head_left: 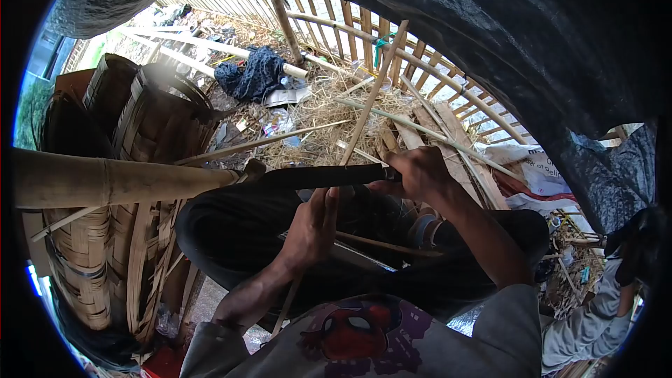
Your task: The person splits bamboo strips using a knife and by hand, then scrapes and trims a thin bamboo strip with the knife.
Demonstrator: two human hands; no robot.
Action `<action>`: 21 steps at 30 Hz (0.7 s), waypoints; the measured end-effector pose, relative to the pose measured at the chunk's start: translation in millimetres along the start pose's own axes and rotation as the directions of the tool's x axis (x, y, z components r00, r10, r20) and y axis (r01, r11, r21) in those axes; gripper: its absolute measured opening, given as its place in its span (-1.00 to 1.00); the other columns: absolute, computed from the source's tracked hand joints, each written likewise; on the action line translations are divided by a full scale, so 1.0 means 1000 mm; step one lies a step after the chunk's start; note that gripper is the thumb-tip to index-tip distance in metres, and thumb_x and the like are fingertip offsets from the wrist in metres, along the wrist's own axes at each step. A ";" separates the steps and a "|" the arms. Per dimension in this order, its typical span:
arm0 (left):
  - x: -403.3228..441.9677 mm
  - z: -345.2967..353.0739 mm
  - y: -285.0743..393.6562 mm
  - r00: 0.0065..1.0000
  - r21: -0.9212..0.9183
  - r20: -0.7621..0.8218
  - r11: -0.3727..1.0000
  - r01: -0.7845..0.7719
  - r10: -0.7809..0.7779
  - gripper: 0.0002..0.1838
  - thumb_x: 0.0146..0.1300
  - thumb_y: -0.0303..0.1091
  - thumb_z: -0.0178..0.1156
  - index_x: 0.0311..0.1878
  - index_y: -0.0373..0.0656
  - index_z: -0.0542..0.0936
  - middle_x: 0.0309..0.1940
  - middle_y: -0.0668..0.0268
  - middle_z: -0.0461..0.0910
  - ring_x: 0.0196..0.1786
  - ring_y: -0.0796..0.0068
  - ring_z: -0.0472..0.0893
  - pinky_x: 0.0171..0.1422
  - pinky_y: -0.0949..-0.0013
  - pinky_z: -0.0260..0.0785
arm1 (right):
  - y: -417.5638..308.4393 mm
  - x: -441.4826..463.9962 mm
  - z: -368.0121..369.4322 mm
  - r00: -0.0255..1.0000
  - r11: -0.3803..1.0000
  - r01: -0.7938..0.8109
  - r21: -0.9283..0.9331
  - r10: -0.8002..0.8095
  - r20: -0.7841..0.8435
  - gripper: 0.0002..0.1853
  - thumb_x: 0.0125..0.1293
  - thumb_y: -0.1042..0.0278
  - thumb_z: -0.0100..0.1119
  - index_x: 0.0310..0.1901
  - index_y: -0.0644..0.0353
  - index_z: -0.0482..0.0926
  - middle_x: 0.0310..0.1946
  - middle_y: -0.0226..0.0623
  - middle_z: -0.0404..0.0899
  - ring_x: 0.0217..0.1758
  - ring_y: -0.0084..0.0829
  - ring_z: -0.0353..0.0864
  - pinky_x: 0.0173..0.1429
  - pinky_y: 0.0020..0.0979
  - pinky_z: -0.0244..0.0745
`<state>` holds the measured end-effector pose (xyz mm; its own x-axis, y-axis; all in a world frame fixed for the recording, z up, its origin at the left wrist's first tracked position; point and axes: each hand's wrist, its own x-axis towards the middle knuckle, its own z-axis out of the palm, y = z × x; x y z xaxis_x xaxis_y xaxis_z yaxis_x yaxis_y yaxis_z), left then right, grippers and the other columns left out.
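Observation:
My right hand point(421, 173) is wrapped round the handle of a large dark-bladed knife point(315, 176), held level above my lap with the blade pointing left. Just below the blade is my left hand point(312, 227), its fingers pressed together round a bamboo strip point(378, 91). That strip slants from the upper right, passes behind the blade and comes out below my left wrist. The blade crosses the strip close above my left fingertips. My palm hides the gripped part of the strip.
A thick bamboo pole point(126, 180) juts in from the left beside woven bamboo baskets point(84, 273). Shavings point(329, 108), loose strips and a dark plastic bag point(248, 75) lie ahead. A slatted bamboo fence point(350, 24) and dark tarpaulin point(518, 35) enclose the spot. Another person point(595, 322) sits at right.

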<state>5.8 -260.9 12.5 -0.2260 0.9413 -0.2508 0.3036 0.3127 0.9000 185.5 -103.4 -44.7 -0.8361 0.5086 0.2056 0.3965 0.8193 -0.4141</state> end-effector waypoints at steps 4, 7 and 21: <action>-0.018 -0.006 -0.021 0.995 0.132 0.086 0.989 -0.067 0.056 -0.81 0.52 -0.32 -0.15 -0.13 -0.27 0.34 -0.57 0.01 0.35 -0.57 -0.11 0.39 -0.52 0.04 0.11 | 0.076 0.002 -0.040 0.772 0.772 -0.635 -0.014 0.635 0.040 -0.34 0.36 -0.37 -0.10 -0.52 0.12 0.59 -0.67 -0.30 0.57 -0.60 -0.29 0.61 -0.40 -0.22 0.50; -0.012 0.001 -0.020 0.990 0.085 0.090 0.990 -0.115 0.107 -0.84 0.52 -0.35 -0.13 -0.15 -0.25 0.32 -0.61 0.00 0.29 -0.59 -0.14 0.34 -0.53 0.03 0.07 | 0.073 -0.004 -0.050 0.782 0.798 -0.593 0.110 0.603 -0.159 -0.38 0.37 -0.32 -0.06 -0.37 0.16 0.67 -0.69 -0.26 0.55 -0.58 -0.23 0.63 -0.39 -0.22 0.50; -0.004 0.008 -0.007 0.993 0.088 0.055 0.990 -0.112 0.107 -0.82 0.47 -0.43 -0.11 0.05 -0.27 0.33 -0.46 0.01 0.43 -0.49 -0.10 0.50 -0.48 0.06 0.27 | -0.009 -0.007 -0.010 0.962 0.958 -0.240 0.156 0.212 0.174 -0.64 -0.08 0.11 0.42 -0.32 0.20 0.63 -0.66 -0.19 0.58 -0.52 -0.12 0.66 -0.32 -0.21 0.56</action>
<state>12.4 -265.2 4.5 -0.1413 0.9749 -0.1719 0.4075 0.2155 0.8874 192.3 -111.4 -33.5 -0.7858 0.6169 -0.0448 0.5213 0.6217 -0.5846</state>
